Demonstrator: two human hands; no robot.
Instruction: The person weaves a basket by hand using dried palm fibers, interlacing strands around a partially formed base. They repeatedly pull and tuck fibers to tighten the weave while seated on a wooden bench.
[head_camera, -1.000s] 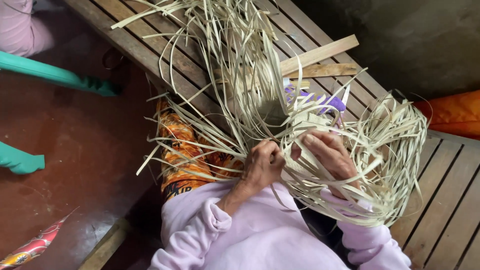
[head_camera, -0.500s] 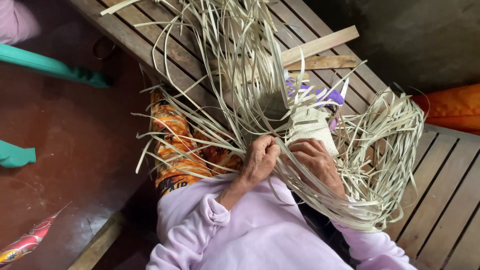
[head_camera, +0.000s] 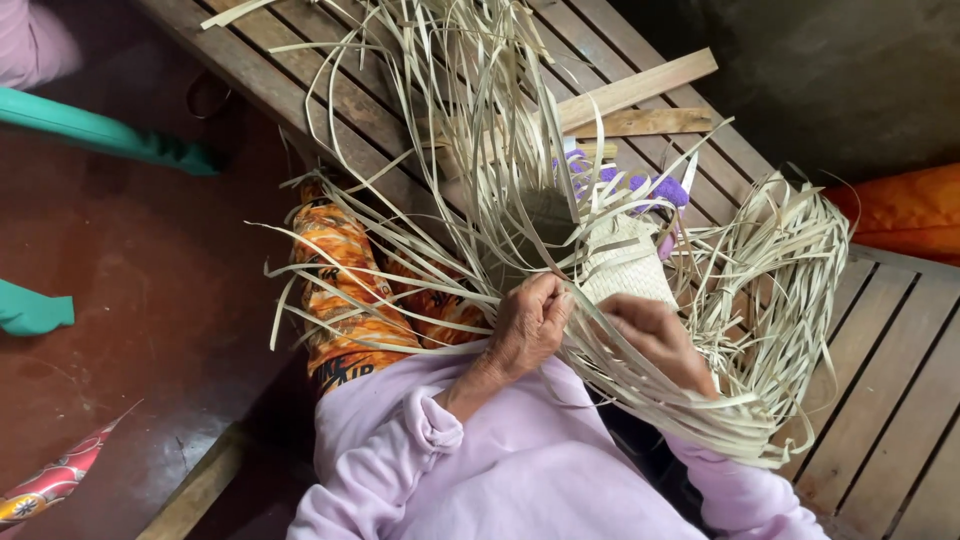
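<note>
Two hands — left hand (head_camera: 528, 325), right hand (head_camera: 655, 338) — pinch one woven mat (head_camera: 622, 265).

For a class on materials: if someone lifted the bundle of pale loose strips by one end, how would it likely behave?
The loose strips would probably flop, since they already curve and droop. They look thin and flat, so likely light. The left hand pinches some, suggesting easy bending.

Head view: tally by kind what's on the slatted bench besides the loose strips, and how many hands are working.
Woven straw piece: 1
Loose wooden slats: 2
Purple items, partly hidden: 1 cluster
Hands, left hand and right hand: 2
Total: 6
</note>
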